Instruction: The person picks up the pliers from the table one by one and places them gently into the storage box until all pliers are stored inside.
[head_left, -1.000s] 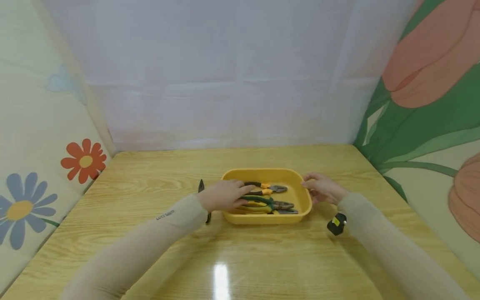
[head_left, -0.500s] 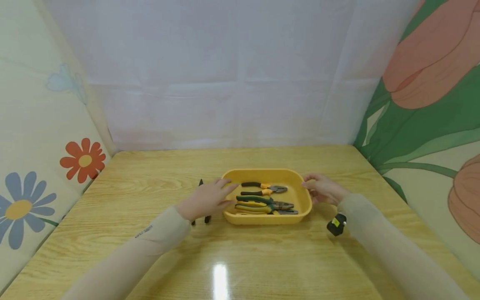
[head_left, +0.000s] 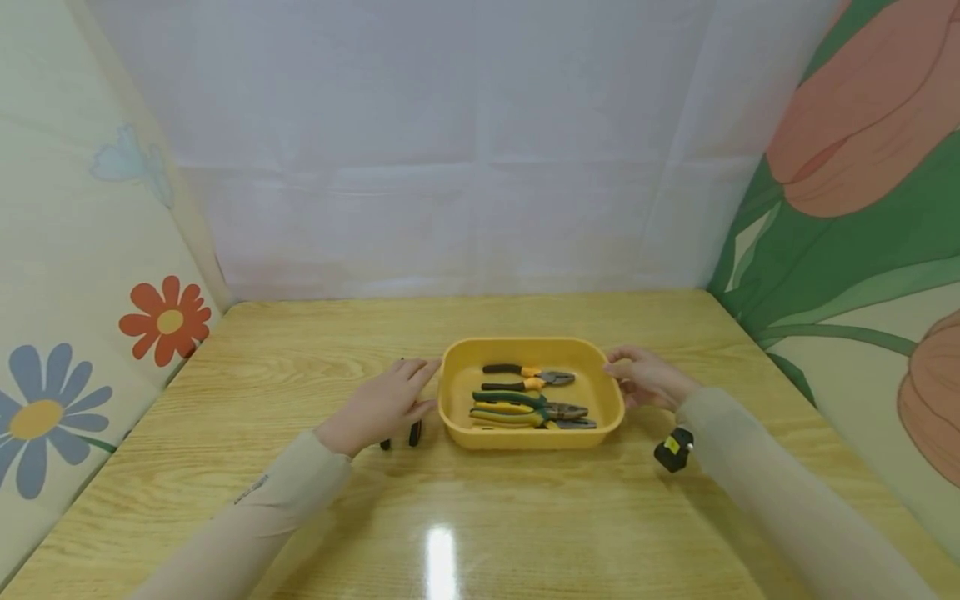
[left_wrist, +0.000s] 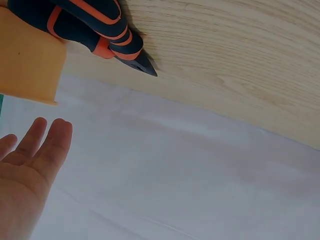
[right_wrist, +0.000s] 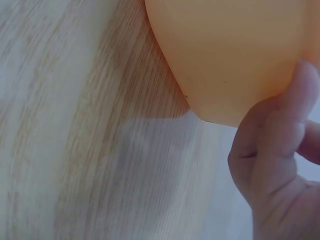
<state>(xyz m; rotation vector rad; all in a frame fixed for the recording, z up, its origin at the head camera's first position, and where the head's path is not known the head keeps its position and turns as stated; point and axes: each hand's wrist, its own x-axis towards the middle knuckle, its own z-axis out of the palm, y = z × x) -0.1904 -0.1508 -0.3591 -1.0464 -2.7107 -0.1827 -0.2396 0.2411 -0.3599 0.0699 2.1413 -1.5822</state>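
Note:
A yellow tray (head_left: 532, 439) stands on the wooden table. Inside lie combination pliers with black and orange handles (head_left: 527, 376) and green-and-yellow-handled pliers (head_left: 525, 410), partly over the head of another pair (head_left: 576, 423). My left hand (head_left: 381, 402) has its fingers stretched out at the tray's left rim. Beneath it on the table is a pair of pliers with black handles, orange bands and a dark pointed tip (left_wrist: 100, 30), largely covered in the head view. My right hand (head_left: 647, 377) pinches the tray's right rim, thumb against the wall in the right wrist view.
A small black object with a yellow patch (head_left: 673, 450) lies beside the right sleeve. White cloth (head_left: 465, 208) hangs behind the table's far edge, and flower-printed panels (head_left: 847, 275) stand at both sides.
My left hand has drawn back from over the pliers in the tray, moving left to outside its left rim. My right hand has stayed at the right rim.

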